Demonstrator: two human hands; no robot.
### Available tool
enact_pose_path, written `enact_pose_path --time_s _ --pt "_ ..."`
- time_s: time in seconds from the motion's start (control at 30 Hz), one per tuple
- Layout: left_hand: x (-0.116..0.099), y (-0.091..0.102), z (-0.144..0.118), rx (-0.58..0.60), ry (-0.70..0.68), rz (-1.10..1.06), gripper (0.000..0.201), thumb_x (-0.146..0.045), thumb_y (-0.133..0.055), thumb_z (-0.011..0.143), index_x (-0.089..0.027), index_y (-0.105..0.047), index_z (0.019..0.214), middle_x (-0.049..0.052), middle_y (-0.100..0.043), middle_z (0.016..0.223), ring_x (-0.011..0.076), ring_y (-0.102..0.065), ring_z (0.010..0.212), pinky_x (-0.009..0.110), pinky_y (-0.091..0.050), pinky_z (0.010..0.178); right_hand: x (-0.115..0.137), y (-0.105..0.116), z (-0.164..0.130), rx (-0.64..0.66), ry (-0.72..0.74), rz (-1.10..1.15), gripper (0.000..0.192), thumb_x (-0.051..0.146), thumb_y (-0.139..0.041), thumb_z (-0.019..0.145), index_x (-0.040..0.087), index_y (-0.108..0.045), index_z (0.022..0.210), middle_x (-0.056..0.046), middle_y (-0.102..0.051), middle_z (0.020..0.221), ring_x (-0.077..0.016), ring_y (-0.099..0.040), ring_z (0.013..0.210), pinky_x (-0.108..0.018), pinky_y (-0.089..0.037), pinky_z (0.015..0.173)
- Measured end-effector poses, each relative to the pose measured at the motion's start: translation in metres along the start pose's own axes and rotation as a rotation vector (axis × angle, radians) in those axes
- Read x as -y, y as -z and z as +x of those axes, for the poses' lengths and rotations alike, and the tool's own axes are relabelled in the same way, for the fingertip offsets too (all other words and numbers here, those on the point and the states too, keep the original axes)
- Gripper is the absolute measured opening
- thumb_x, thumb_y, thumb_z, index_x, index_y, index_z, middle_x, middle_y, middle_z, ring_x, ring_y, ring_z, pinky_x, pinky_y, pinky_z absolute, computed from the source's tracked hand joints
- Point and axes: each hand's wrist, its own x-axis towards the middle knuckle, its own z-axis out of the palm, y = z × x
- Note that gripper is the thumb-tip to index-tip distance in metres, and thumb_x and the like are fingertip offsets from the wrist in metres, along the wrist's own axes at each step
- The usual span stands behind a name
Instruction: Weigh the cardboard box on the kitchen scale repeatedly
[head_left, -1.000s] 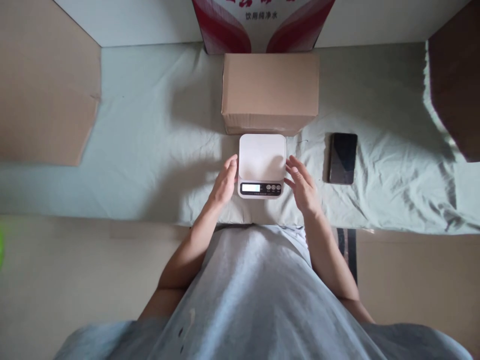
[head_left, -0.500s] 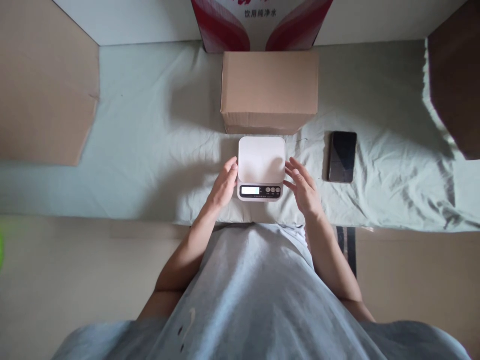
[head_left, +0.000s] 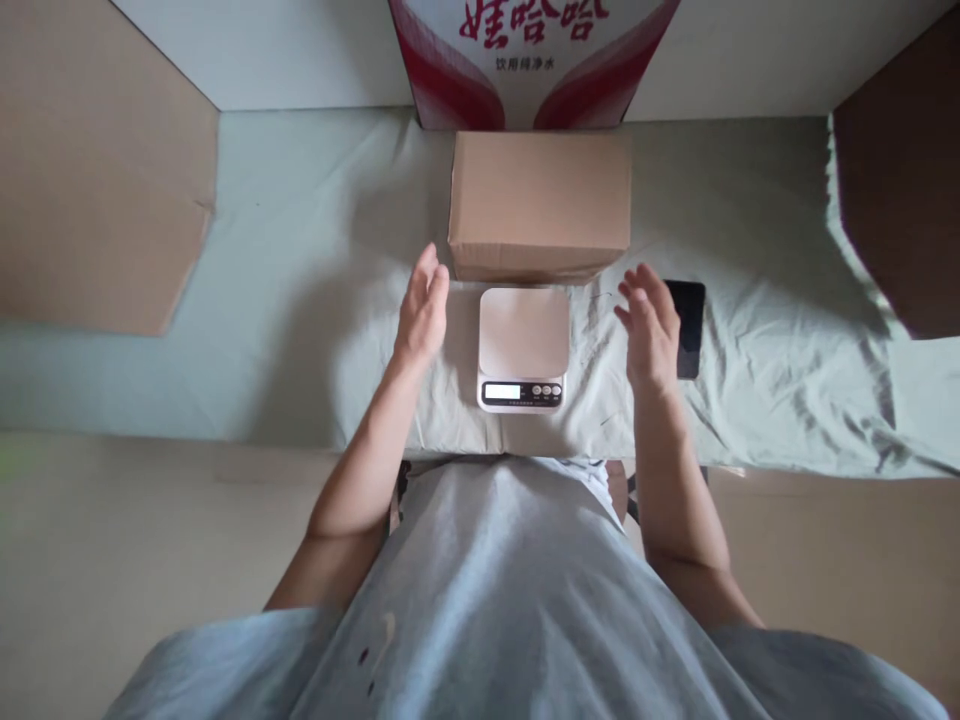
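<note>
A white digital kitchen scale (head_left: 523, 335) lies on the pale green cloth, its small display lit, its plate bare. To its left, my left hand (head_left: 424, 310) is raised with the fingers extended and holds nothing. My right hand (head_left: 651, 325) is up on the other side, fingers apart, with nothing in it. Neither hand touches the scale. Just behind the scale sits a closed brown cardboard box (head_left: 540, 190), with a hand near each of its front corners. A black phone (head_left: 690, 330) on the cloth is partly covered by my right hand.
The green cloth (head_left: 300, 160) covers the work surface, its front edge close to my body. At the back stands a red and white carton (head_left: 525, 90) with printed characters. Large cardboard pieces rise at the left (head_left: 97, 180) and the right (head_left: 900, 180).
Both hands have moved away from the scale's sides, outward and forward towards the cardboard box. The scale stays where it was. My right hand now overlaps the phone. The view has shifted slightly.
</note>
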Motion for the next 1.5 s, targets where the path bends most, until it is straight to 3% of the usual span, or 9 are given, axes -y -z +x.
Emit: enact_pose_path --time_s 0.1,0.17,0.3,0.4,0.57,0.73,0.9,1.37,1.5 --pt "-0.002 -0.006 0.037 -0.045 -0.019 -0.011 0.057 -0.057 -0.042 0.092 -0.029 -0.041 0.142 0.004 -0.032 0.16 0.0212 -0.028 0.149 0.038 -0.027 0.122 0.007 -0.01 0.037 -0.027 0.075 -0.072 0.071 0.073 -0.05 0.077 0.032 -0.048 0.136 -0.004 -0.049 0.149 -0.0265 -0.047 0.138 -0.05 -0.04 0.115" --pt "0.003 -0.013 0.056 -0.05 -0.019 -0.061 0.055 -0.054 -0.041 0.093 -0.024 -0.045 0.138 0.008 -0.039 0.155 0.0233 -0.034 0.146 0.043 -0.028 0.121 0.01 -0.019 0.052 -0.004 0.106 -0.096 0.071 0.074 -0.048 0.077 0.031 -0.051 0.133 -0.005 -0.053 0.145 -0.0268 -0.047 0.138 -0.051 -0.039 0.115" --pt "0.008 -0.021 0.068 -0.066 -0.04 -0.154 0.048 -0.057 -0.045 0.09 -0.027 -0.056 0.126 0.006 -0.054 0.141 0.0245 -0.044 0.139 0.045 -0.031 0.12 0.018 -0.032 0.054 0.067 0.181 -0.098 0.062 0.07 -0.039 0.084 0.031 -0.053 0.131 -0.005 -0.059 0.137 -0.0265 -0.052 0.133 -0.051 -0.041 0.113" --pt "-0.008 -0.015 0.049 -0.08 -0.088 -0.205 0.046 -0.062 -0.052 0.085 -0.033 -0.06 0.12 0.002 -0.057 0.137 0.0249 -0.046 0.138 0.042 -0.039 0.115 0.036 -0.026 0.037 0.026 0.236 -0.125 0.054 0.065 -0.038 0.088 0.034 -0.053 0.131 -0.003 -0.062 0.132 -0.0265 -0.055 0.129 -0.049 -0.044 0.11" --pt "-0.047 0.005 -0.02 -0.051 -0.182 -0.147 0.052 -0.059 -0.052 0.087 -0.03 -0.053 0.129 0.006 -0.058 0.137 0.0256 -0.053 0.131 0.045 -0.045 0.109 0.072 -0.004 -0.013 -0.078 0.271 -0.187 0.051 0.059 -0.04 0.09 0.032 -0.052 0.131 -0.005 -0.068 0.116 -0.0274 -0.064 0.112 -0.049 -0.051 0.099" --pt "-0.036 0.01 -0.067 -0.05 -0.075 -0.106 0.05 -0.056 -0.055 0.087 -0.027 -0.054 0.127 0.008 -0.061 0.134 0.0251 -0.057 0.126 0.043 -0.049 0.104 0.065 0.004 -0.057 -0.078 0.16 -0.177 0.048 0.056 -0.045 0.089 0.031 -0.057 0.128 -0.005 -0.067 0.123 -0.0258 -0.062 0.114 -0.049 -0.049 0.1" --pt "-0.019 0.01 -0.073 -0.061 -0.024 -0.054 0.05 -0.057 -0.053 0.087 -0.027 -0.054 0.128 0.008 -0.061 0.136 0.0256 -0.058 0.126 0.045 -0.049 0.104 0.05 0.001 -0.077 -0.065 0.095 -0.166 0.044 0.051 -0.046 0.09 0.034 -0.055 0.13 -0.004 -0.065 0.129 -0.0234 -0.059 0.118 -0.046 -0.048 0.104" --pt "-0.011 0.011 -0.089 -0.08 0.015 -0.053 0.052 -0.058 -0.054 0.086 -0.027 -0.053 0.128 0.009 -0.061 0.134 0.0261 -0.057 0.126 0.047 -0.045 0.108 0.042 0.004 -0.087 -0.015 0.076 -0.181 0.046 0.052 -0.045 0.091 0.036 -0.05 0.134 -0.003 -0.059 0.139 -0.0255 -0.051 0.132 -0.049 -0.039 0.114" --pt "-0.008 0.018 -0.084 -0.119 -0.043 -0.04 0.056 -0.062 -0.045 0.088 -0.027 -0.051 0.132 0.009 -0.055 0.14 0.0259 -0.051 0.133 0.046 -0.04 0.113 0.037 0.013 -0.081 -0.107 0.09 -0.164 0.044 0.052 -0.038 0.093 0.038 -0.05 0.132 -0.003 -0.058 0.138 -0.0255 -0.054 0.13 -0.051 -0.044 0.109"
